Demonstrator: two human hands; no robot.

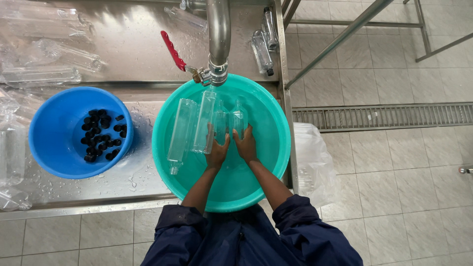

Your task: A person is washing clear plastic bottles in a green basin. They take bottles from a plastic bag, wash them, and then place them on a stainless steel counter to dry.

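Both my hands reach into a teal basin point(276, 148) of water under a steel pipe point(218, 34). My left hand point(217, 152) grips the base of a clear plastic bottle point(219, 120). My right hand point(246, 145) holds another clear bottle point(238, 118) beside it. Two longer clear bottles point(181, 130) float to the left in the same basin, one of them touching my left hand's fingers.
A blue bowl point(54, 133) with several black caps point(101, 135) sits left on the wet steel counter point(128, 182). Clear bottles point(44, 59) lie at the back and left. A red valve handle point(172, 49) sticks out from the pipe. A plastic bag point(310, 157) and floor drain point(384, 116) are on the right.
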